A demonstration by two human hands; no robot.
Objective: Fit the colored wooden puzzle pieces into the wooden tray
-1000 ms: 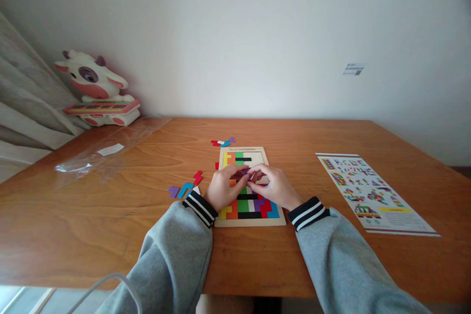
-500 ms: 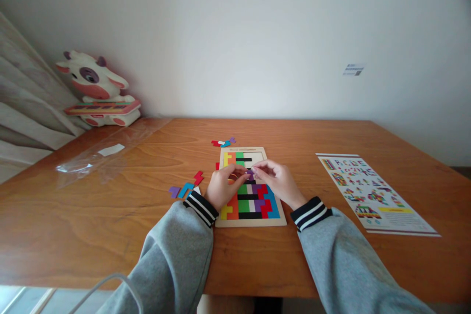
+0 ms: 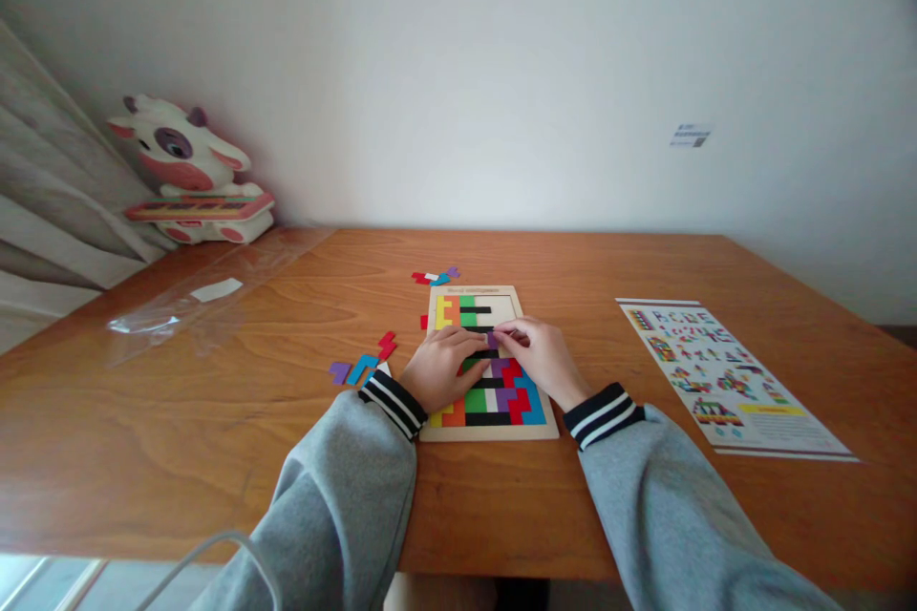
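Observation:
In front of me lies a wooden block-puzzle board [image 3: 489,433], its tray partly filled with yellow, orange, green, black, white, purple, red and blue pieces. My left hand [image 3: 442,368] rests palm down over the board's left half, fingers stretched toward the middle and thumb apart. From the right, my right hand [image 3: 543,358] reaches in with thumb and fingertips pinched at a small purple puzzle piece [image 3: 492,341]. The left fingertips come close to that same piece; whether they touch it I cannot tell. Part of the board's left side is hidden under my left hand.
Loose red piece [image 3: 387,344], blue piece [image 3: 362,368] and purple piece [image 3: 339,372] lie left of the board; several more pieces [image 3: 439,279] sit behind it. A printed sheet [image 3: 731,377] is at right. Clear plastic wrap [image 3: 164,320] and a cow toy [image 3: 193,177] stand at left.
My left hand has flattened from a pinch onto the board, its fingers now straighter. The right hand has lowered slightly, and the purple piece shows more plainly.

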